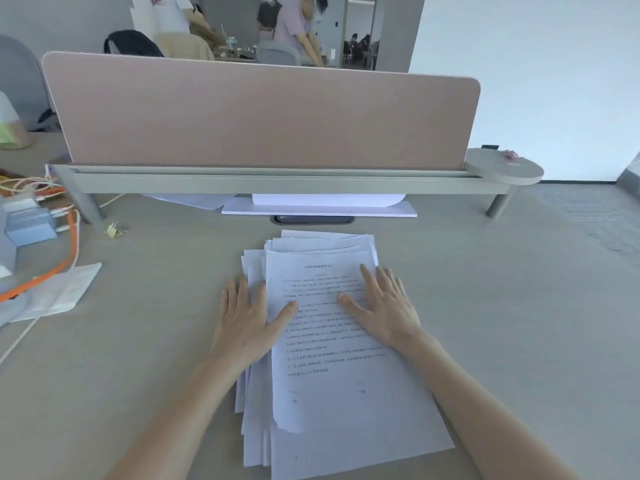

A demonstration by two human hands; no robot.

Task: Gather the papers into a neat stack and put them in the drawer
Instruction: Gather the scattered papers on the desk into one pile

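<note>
A loose pile of white printed papers (332, 393) lies on the grey desk straight in front of me, its sheets fanned out at the left and top edges. My left hand (247, 317) rests flat on the pile's left side, fingers spread, thumb on the top sheet. My right hand (384, 303) lies flat on the top sheet's upper right, fingers apart. Neither hand grips a sheet. No drawer is in view.
A pink divider screen (263, 116) on a grey shelf rail (270, 183) closes the desk's far side, with more white sheets (318, 206) under it. Cables (65, 251), a blue box (29, 226) and a folded paper (62, 292) lie at the left. People sit beyond the screen.
</note>
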